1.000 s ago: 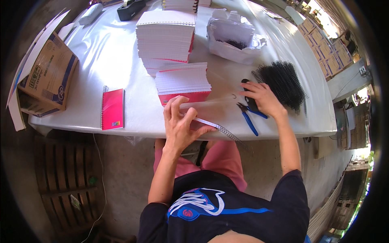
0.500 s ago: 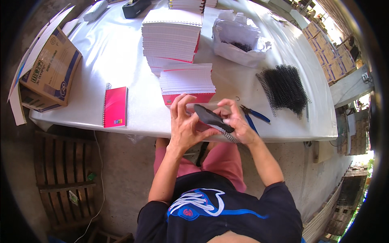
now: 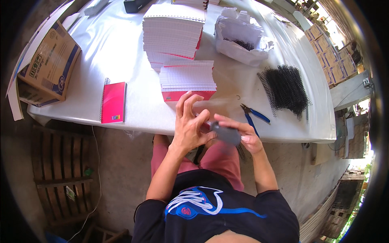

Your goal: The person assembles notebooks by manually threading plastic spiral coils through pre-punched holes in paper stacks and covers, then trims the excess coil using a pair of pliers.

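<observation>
Just off the table's near edge, between my two hands, is what looks like a notebook point(image 3: 225, 134) with a dark face and a bit of red by the left fingers; motion smears it. My left hand point(image 3: 191, 123) is closed around its left side, fingers curled. On its right end, my right hand point(image 3: 246, 133) grips with the fingers along the top and the thumb at the side. Below the right hand a dark wire coil point(image 3: 241, 152) hangs, blurred; how it joins the notebook is hidden. A stack of red-covered pages point(image 3: 189, 96) stands just beyond my left hand.
Blue-handled cutters point(image 3: 257, 115) and a pile of black coils point(image 3: 285, 91) lie to the right. Behind are a white bag with coils point(image 3: 243, 52) and a tall paper stack point(image 3: 173, 36). A red spiral notebook point(image 3: 113, 102) and a cardboard box point(image 3: 50, 65) are at left.
The notebook has tipped and shifted slightly right and down, now blurred. My right hand has moved from pinching beside the coil to gripping the notebook's right end. The view has shifted slightly.
</observation>
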